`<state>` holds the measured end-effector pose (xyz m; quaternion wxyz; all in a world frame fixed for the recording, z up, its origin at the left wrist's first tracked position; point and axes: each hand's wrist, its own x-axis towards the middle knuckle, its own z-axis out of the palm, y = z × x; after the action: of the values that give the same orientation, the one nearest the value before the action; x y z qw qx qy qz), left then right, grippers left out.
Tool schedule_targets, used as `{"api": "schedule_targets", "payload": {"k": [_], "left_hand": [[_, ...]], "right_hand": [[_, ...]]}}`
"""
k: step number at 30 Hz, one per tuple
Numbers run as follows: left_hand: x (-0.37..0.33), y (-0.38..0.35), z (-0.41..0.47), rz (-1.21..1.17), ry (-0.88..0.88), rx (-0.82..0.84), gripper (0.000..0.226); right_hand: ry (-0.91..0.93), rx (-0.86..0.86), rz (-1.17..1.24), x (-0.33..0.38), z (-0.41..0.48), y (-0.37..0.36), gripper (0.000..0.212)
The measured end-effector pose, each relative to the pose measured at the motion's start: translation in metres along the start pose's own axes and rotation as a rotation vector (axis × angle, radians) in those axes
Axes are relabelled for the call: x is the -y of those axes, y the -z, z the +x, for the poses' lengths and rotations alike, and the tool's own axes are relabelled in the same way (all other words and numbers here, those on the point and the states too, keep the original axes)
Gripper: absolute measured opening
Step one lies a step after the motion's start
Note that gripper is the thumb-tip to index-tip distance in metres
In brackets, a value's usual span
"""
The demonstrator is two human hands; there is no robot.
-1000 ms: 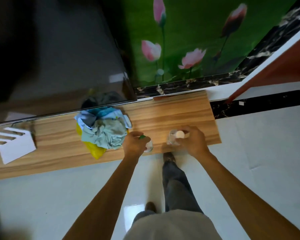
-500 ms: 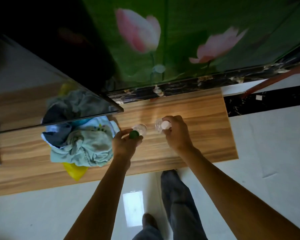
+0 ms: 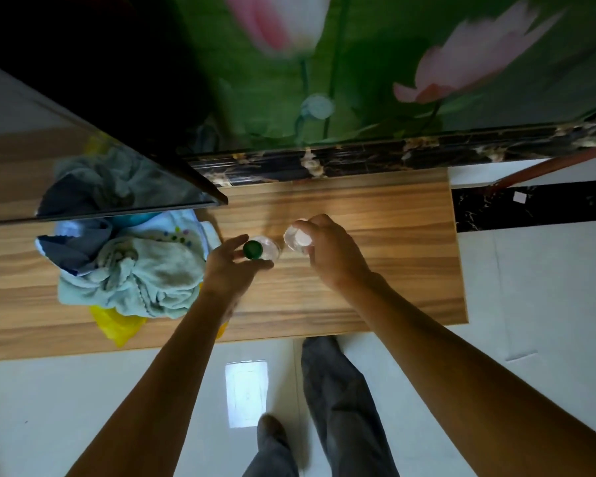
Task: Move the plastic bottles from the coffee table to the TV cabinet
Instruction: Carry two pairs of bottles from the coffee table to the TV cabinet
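Two clear plastic bottles stand upright, seen from above, on the wooden TV cabinet (image 3: 393, 215). The green-capped bottle (image 3: 253, 249) sits between the thumb and fingers of my left hand (image 3: 229, 270), which curl loosely around its top. To its right is the white-capped bottle (image 3: 297, 238), with my right hand (image 3: 331, 253) closed around it from the right side. The two bottles are a short gap apart. Their lower bodies are mostly hidden beneath the caps and my fingers.
A bundle of pale green and blue cloths (image 3: 131, 266) on a yellow bag (image 3: 117, 325) lies left of my left hand. The TV's dark screen (image 3: 93, 139) overhangs the cabinet's back left. A floral wall panel (image 3: 375, 63) rises behind. My legs (image 3: 338, 390) stand on white floor tiles.
Both hands moved the bottles from the cabinet's front edge farther back toward the wall. My left fingers have loosened around the green cap. The view has come closer to the cabinet.
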<state>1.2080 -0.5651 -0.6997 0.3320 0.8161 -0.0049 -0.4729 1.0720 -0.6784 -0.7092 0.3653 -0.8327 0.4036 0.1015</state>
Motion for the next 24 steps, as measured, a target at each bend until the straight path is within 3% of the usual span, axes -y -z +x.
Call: {"api": "schedule_targets", "payload": {"k": [3, 5, 14, 24], "left_hand": [[-0.009, 0.008, -0.021, 0.022, -0.012, 0.040, 0.073], [-0.016, 0.013, -0.043, 0.076, -0.069, -0.020, 0.062], [-0.070, 0.057, -0.176, -0.144, -0.288, -0.164, 0.039], [-0.103, 0.133, -0.319, -0.258, -0.619, -0.282, 0.028]], "right_hand": [[-0.016, 0.029, -0.031, 0.003, -0.007, 0.008, 0.068], [-0.007, -0.016, 0.009, 0.006, -0.015, 0.016, 0.068], [0.196, -0.351, 0.471, 0.062, -0.113, 0.113, 0.045], [0.488, -0.444, 0.587, 0.168, -0.234, 0.201, 0.035]]}}
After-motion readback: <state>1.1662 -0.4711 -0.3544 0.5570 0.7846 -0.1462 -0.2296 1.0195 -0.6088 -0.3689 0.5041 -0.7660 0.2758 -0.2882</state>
